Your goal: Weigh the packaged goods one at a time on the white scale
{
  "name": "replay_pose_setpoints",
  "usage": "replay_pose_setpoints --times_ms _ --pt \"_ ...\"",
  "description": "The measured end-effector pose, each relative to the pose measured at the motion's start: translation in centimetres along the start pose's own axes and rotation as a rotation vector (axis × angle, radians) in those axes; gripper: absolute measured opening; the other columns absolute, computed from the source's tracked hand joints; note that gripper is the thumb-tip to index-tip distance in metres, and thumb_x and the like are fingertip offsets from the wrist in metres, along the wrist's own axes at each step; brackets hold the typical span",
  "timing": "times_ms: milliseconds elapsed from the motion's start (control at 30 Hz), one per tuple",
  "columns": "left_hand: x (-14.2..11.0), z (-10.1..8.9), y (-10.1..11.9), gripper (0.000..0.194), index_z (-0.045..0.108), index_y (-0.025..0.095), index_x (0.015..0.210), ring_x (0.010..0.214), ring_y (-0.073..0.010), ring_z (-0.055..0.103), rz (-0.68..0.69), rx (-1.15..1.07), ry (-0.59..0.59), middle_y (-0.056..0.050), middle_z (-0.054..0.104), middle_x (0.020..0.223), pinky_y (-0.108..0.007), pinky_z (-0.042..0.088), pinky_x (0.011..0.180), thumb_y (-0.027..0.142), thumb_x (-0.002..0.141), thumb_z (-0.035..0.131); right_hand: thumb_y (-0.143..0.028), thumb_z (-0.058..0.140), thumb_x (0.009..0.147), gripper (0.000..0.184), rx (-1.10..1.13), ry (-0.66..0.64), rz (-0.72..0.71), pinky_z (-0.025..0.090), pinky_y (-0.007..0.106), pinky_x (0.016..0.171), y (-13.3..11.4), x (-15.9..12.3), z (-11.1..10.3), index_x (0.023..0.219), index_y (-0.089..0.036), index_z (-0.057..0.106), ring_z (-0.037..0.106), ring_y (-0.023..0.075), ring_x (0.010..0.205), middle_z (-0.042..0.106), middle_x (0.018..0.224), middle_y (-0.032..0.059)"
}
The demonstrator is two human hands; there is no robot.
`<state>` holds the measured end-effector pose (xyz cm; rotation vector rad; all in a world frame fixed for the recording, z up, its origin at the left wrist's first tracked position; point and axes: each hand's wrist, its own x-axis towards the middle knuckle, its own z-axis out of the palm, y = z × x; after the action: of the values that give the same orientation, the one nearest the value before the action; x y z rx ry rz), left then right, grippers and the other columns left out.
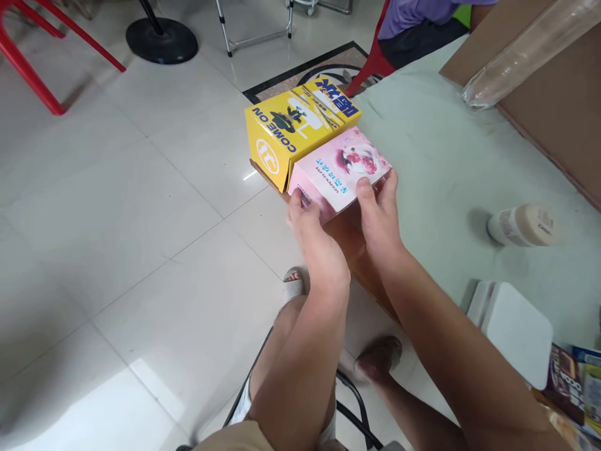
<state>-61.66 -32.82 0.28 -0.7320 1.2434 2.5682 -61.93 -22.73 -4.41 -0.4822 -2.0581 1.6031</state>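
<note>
A pink and white printed carton [339, 168] is held between my two hands, close against a yellow carton [300, 122] marked "COME ON". My left hand [310, 228] grips the pink carton's near left end, fingers curled at its side. At its right edge, my right hand [379, 210] has the thumb on top and the fingers around the far side. Both cartons sit over an open brown cardboard box [359, 254], whose wall shows below them. How deep the cartons sit in that box is hidden.
A table with a pale green cloth [422, 144] lies to the right, bearing a bottle [523, 225], a white square container [516, 332] and snack packets [566, 382]. Behind it are cardboard [558, 88] and a clear plastic roll [526, 56]. A seated person [417, 25] is at the far side.
</note>
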Motion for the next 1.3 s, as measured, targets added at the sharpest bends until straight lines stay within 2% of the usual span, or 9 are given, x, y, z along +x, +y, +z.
replay_pose_setpoints --times_ms 167,267,367,467,600,900,1000,1100,1300 --pt "0.1 -0.5 -0.4 0.043 0.058 0.029 0.135 0.153 -0.0237 0.043 0.086 0.042 -0.037 -0.003 0.051 0.15 -0.04 0.04 0.126 0.029 0.094 0.045 -0.074 0.047 0.096 0.067 -0.108 -0.033 0.029 0.035 0.055 0.129 -0.3 -0.6 -1.3 0.148 -0.031 0.044 0.04 0.0267 0.157 0.043 0.167 0.0068" --pt "-0.4 -0.7 -0.7 0.04 0.056 0.03 0.13 0.146 -0.0219 0.045 0.375 0.099 0.01 -0.004 0.052 0.141 -0.039 0.037 0.125 0.027 0.091 0.048 -0.067 0.048 0.1 0.056 -0.101 0.084 0.011 0.033 0.055 0.129 -1.8 -3.6 -3.0 0.141 -0.03 0.055 0.042 0.0261 0.155 0.049 0.162 0.007" --pt "-1.4 -0.4 -1.4 0.027 0.06 0.028 0.111 0.121 -0.0203 0.056 0.799 0.065 0.005 -0.003 0.055 0.115 -0.038 0.043 0.114 0.023 0.086 0.051 -0.051 0.05 0.104 0.034 0.028 0.087 -0.201 0.053 0.042 0.102 -3.7 -8.2 -5.9 0.114 -0.026 0.07 0.07 0.021 0.111 0.073 0.112 0.0056" --pt "-2.7 0.4 -2.5 0.004 0.056 0.025 0.089 0.087 -0.0191 0.053 1.023 -0.023 -0.142 -0.002 0.046 0.088 -0.036 0.048 0.087 0.028 0.086 0.054 -0.04 0.05 0.104 0.032 0.058 0.04 -0.375 0.046 0.031 0.062 -5.1 -12.8 -9.7 0.089 -0.019 0.068 0.059 0.0149 0.066 0.061 0.071 0.0018" --pt "-5.1 1.9 -5.0 0.024 0.042 0.024 0.077 0.068 -0.0159 0.041 0.98 0.066 -0.434 0.002 0.033 0.073 -0.032 0.041 0.069 0.031 0.092 0.059 -0.04 0.049 0.104 0.041 -0.029 0.136 -0.378 0.029 0.029 0.05 -5.7 -17.7 -15.4 0.069 -0.02 0.051 0.038 0.011 0.049 0.038 0.056 -0.0031" --pt "-13.2 4.4 -13.9 0.029 0.049 0.022 0.074 0.061 -0.0114 0.048 0.881 0.357 -0.981 0.004 0.047 0.067 -0.027 0.039 0.056 0.026 0.094 0.069 -0.04 0.052 0.104 0.041 -0.28 0.336 -0.494 0.026 0.029 0.051 -7.2 -24.0 -27.4 0.068 -0.021 0.048 0.038 0.0103 0.048 0.039 0.054 -0.0039" --pt "-16.3 4.7 -16.2 0.025 0.053 0.021 0.074 0.06 -0.0116 0.052 0.871 0.399 -1.172 0.003 0.053 0.066 -0.028 0.042 0.057 0.022 0.093 0.069 -0.037 0.056 0.101 0.041 -0.306 0.509 -0.578 0.027 0.028 0.05 -7.7 -26.4 -32.5 0.065 -0.02 0.048 0.038 0.0094 0.047 0.04 0.054 -0.0041" --pt "-19.8 5.3 -18.0 0.022 0.055 0.021 0.074 0.059 -0.0122 0.056 0.849 0.455 -1.404 0.003 0.056 0.065 -0.028 0.045 0.056 0.013 0.089 0.068 -0.034 0.058 0.099 0.039 -0.213 0.872 -0.551 0.027 0.027 0.048 -7.2 -29.4 -38.0 0.063 -0.019 0.051 0.037 0.0091 0.047 0.04 0.053 -0.0036" --pt "-32.6 10.4 -23.3 0.029 0.07 0.025 0.109 0.089 -0.0215 0.071 0.856 0.665 -2.104 -0.004 0.075 0.097 -0.037 0.06 0.08 0.013 0.083 0.068 -0.058 0.048 0.092 0.04 0.444 1.494 -0.322 0.035 0.025 0.048 -2.7 -34.9 -46.8 0.07 -0.024 0.046 0.036 0.0108 0.048 0.031 0.057 -0.0066"
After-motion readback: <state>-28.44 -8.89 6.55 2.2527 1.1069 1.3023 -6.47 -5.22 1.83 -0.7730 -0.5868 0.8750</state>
